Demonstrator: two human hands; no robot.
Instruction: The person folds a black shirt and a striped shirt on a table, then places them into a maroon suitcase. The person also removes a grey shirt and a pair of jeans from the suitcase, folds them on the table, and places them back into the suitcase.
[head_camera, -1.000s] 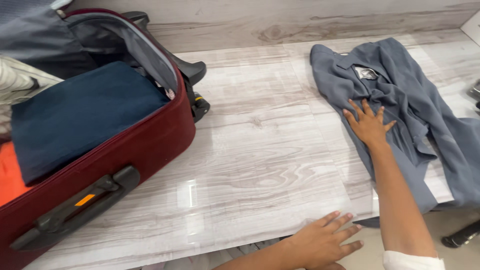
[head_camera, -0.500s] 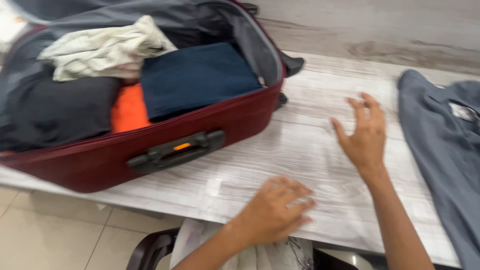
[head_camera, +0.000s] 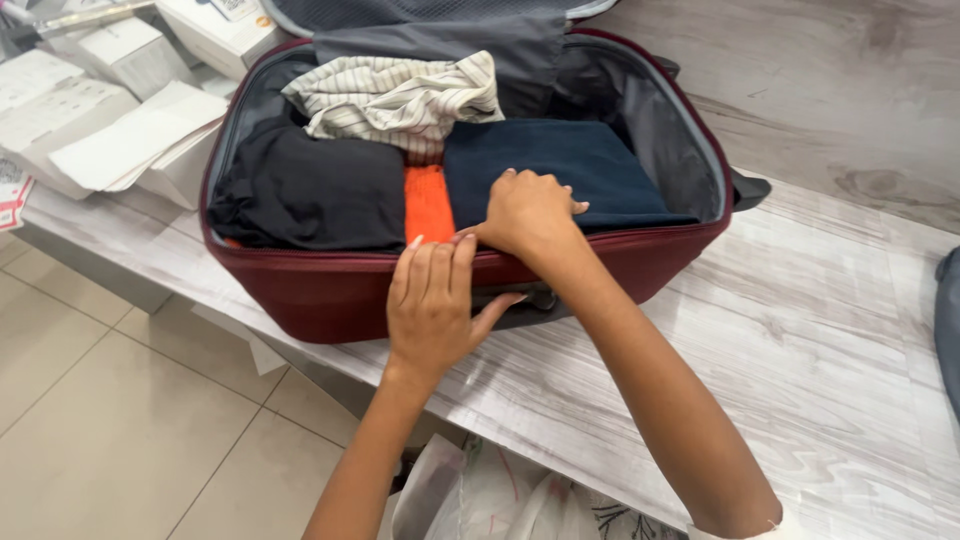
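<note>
— What's changed since a second ago?

— Both hands have left the grey shirt (head_camera: 948, 325) and bare counter (head_camera: 800, 330) for the open red suitcase (head_camera: 330, 295). The right hand (head_camera: 528, 212) rests curled on the navy cloth (head_camera: 565, 170) by the near wall, gripping nothing visible; the left hand (head_camera: 432, 300) lies flat against the outer wall.

— Anything hidden?

— The handle, behind the hands. The shirt is nearly cut off at right.

— Counts?

— One suitcase; four garments inside: navy, orange (head_camera: 428, 202), black (head_camera: 310, 190), striped (head_camera: 395, 95).
</note>
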